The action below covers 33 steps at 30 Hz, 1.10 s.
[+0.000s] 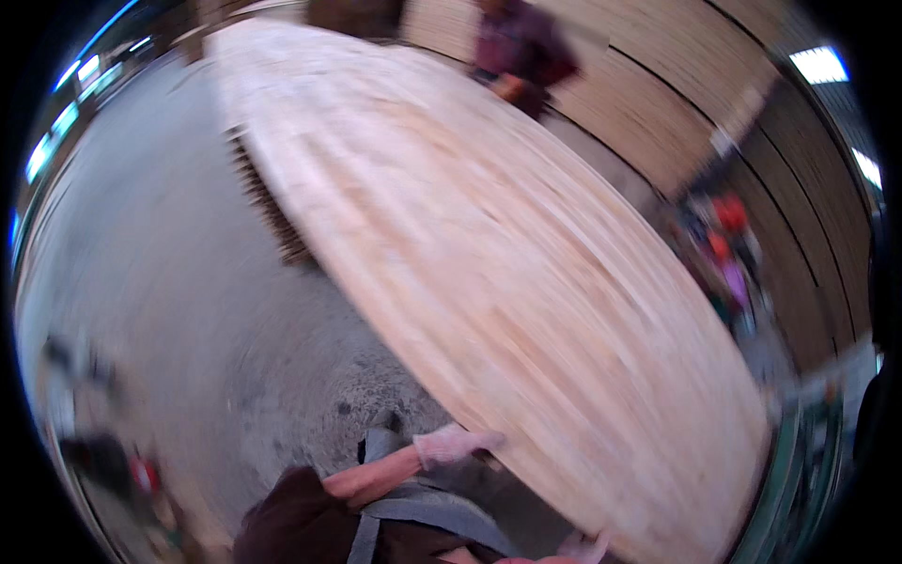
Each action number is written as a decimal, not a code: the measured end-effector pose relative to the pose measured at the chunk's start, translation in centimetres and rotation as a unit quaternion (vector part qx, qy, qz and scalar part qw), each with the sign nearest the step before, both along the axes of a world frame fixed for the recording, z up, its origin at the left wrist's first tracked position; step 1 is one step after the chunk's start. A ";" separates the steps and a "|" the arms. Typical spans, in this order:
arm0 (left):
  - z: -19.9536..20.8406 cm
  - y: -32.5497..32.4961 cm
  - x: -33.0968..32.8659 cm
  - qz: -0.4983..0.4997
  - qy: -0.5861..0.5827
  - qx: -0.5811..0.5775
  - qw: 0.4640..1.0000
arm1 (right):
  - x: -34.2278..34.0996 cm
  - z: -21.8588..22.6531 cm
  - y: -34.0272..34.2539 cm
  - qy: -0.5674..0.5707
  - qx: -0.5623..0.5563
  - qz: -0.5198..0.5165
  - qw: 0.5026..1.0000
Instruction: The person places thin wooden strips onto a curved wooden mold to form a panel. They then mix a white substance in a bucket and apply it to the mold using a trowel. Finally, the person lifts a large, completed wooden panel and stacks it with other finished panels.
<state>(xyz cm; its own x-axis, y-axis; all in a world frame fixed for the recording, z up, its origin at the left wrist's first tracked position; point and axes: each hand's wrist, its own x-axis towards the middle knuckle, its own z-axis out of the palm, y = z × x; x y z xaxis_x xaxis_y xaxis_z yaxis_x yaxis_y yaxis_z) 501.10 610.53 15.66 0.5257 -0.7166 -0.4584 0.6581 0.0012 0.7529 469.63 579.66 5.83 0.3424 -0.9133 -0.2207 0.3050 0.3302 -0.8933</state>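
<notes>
Checking the head view now, the only feed I've got. Motion blur throughout.

Copy. Where's the wooden panel (507, 282)?

Spans the middle, upper left down to lower right, broad face up. Jagged brown stack (268, 199) juts out below its left edge; I can't tell if they touch.

Left hand (457, 445)?

On the panel's near edge, fingers clamped on it, thumb over the top face. Looks like a pale glove on that one, forearm bare.

Right hand (586, 545)?

At the near edge too, further right, by the bottom of frame. Partly cut off and smeared. I can't tell whether those fingers are together or apart.

Surroundings?

Co-worker (526, 47) in a dark reddish top beyond the far edge. Stacked boards (648, 113) behind. Green frame (785, 484) just beside the panel's right end. Grey floor (188, 273) on the left.
</notes>
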 end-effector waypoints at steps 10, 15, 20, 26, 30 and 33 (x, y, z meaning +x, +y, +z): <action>-4.0 5.5 2.9 -0.006 -0.035 -0.069 0.997 | 1.8 4.4 2.8 -0.021 0.165 0.103 0.981; -2.8 4.4 2.7 0.000 -0.036 -0.031 0.999 | -3.2 4.2 -1.7 -0.021 0.137 0.024 0.990; -4.3 4.4 -1.0 0.039 0.170 -0.111 0.978 | 1.4 3.8 -5.5 0.034 0.141 0.087 0.986; -3.7 -1.1 -4.1 0.171 0.042 -0.062 0.982 | 3.2 4.0 -7.7 0.053 0.123 0.124 0.983; -3.3 3.3 -1.4 0.176 0.015 -0.068 0.982 | 4.6 2.3 -5.8 0.043 0.128 0.122 0.983; -4.0 4.9 1.7 0.155 0.009 -0.085 0.984 | 6.8 3.7 -3.4 0.050 0.108 0.115 0.986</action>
<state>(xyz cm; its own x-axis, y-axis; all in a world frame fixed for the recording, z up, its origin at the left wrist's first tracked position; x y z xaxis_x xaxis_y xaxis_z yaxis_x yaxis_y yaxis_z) 502.84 615.45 11.66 0.7236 -0.5904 -0.3574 0.6198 0.3282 0.7128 476.47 576.26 9.58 0.5007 -0.7420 -0.4458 0.1135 0.5668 -0.8160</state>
